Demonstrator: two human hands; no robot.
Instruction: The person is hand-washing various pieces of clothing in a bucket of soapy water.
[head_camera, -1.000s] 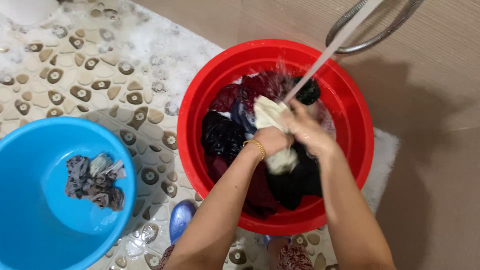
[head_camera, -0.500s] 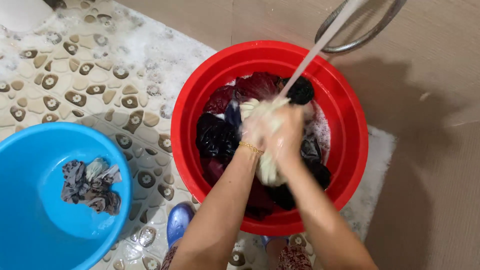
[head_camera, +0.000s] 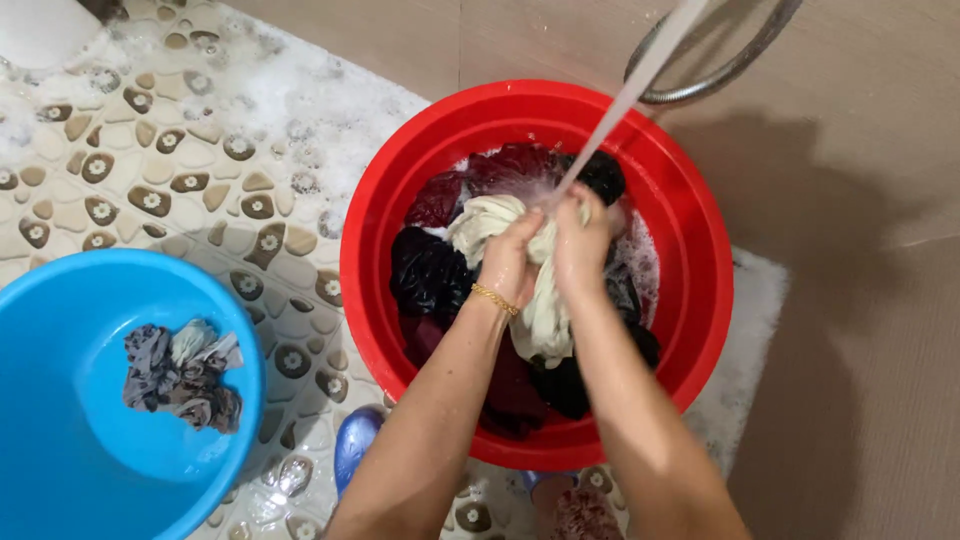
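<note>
- Your left hand (head_camera: 510, 262) and right hand (head_camera: 580, 245) are both clenched around a cream cloth (head_camera: 540, 300), held above the middle of the red basin (head_camera: 380, 200), each grip closed tight on the bunched fabric with the fists side by side and touching.
- A stream of water (head_camera: 630, 95) falls from above the far rim of the red basin and strikes the cream cloth right at your knuckles; a loop of metal hose (head_camera: 720, 75) lies on the tan floor just beyond that rim.
- Under your hands, inside the red basin, sits a heap of dark clothes (head_camera: 430, 275), black and maroon, wet, with a little foam toward the basin's right wall.
- To the left of the red basin stands a blue basin (head_camera: 60, 440), apart from it, holding one small grey patterned garment (head_camera: 182, 375), wrung into a lump.
- Between the two basins and beyond them, the pebble-patterned mat (head_camera: 150, 170) is streaked with suds, thickest near the red basin's far-left rim.
- A blue shoe (head_camera: 355, 445) shows just at the near-left edge of the red basin.
- Judged from how things lie: one piece appears finished and set aside in the blue basin, the cream cloth is mid-wash under the water, and the bulk of the load in the red basin looks untouched, so most of the work remains.
</note>
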